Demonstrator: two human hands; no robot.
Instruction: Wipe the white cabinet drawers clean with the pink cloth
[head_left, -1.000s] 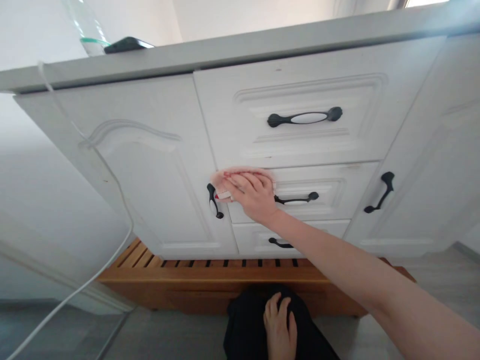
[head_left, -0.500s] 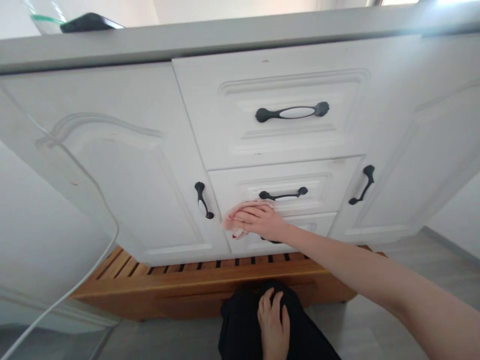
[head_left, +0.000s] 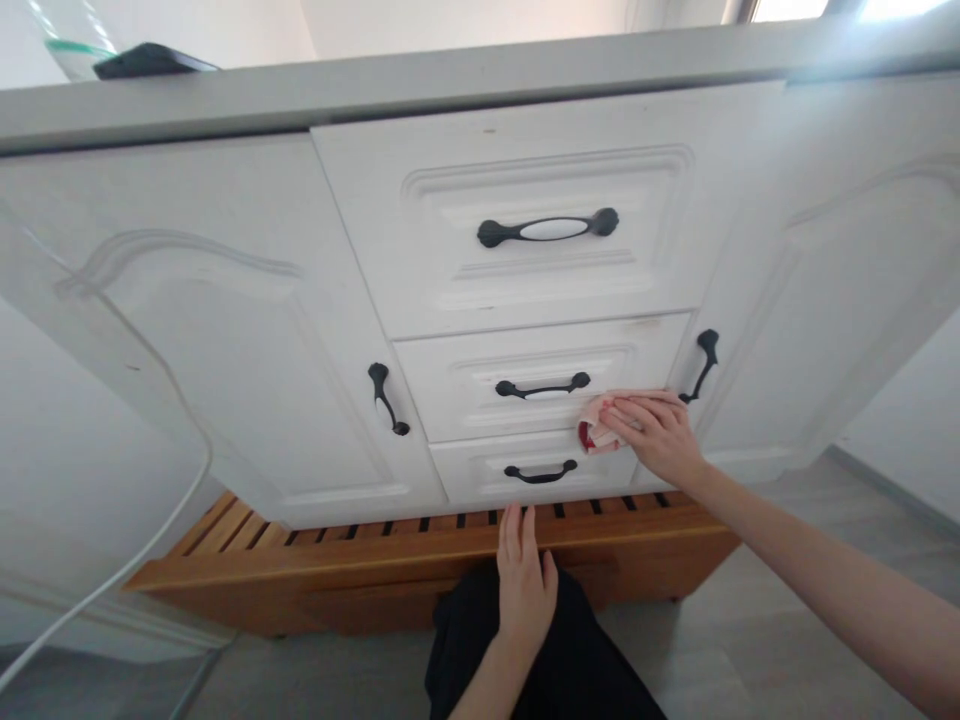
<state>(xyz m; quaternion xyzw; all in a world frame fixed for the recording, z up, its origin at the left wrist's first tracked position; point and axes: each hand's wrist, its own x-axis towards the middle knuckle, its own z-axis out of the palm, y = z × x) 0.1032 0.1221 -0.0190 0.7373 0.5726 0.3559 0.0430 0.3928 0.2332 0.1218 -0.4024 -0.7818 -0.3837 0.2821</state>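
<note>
Shifted since the earlier frame: folded pink cloth (head_left: 596, 425), from the left to the right end of the white panelled drawer stack (head_left: 450, 375); left hand (head_left: 525, 585), from the dark-clad knee (head_left: 465, 630) up to the front edge of the brown slatted wooden bench (head_left: 352, 575). Left to right:
- At far left: thin white cable (head_left: 191, 410), hanging in a curve.
- On the grey countertop (head_left: 360, 85): clear plastic bottle with green ring (head_left: 79, 58), beside flat black device (head_left: 150, 60).
- Before the bench: left hand, empty, fingers extended; contact with the edge cannot be told.
- Across the seam between middle and bottom drawers: cloth, under the laid-over fingers of the right hand (head_left: 660, 435); pinch unclear, thumb hidden. Hands apart.
- Just beside the cloth: curved black door handle (head_left: 705, 365).
</note>
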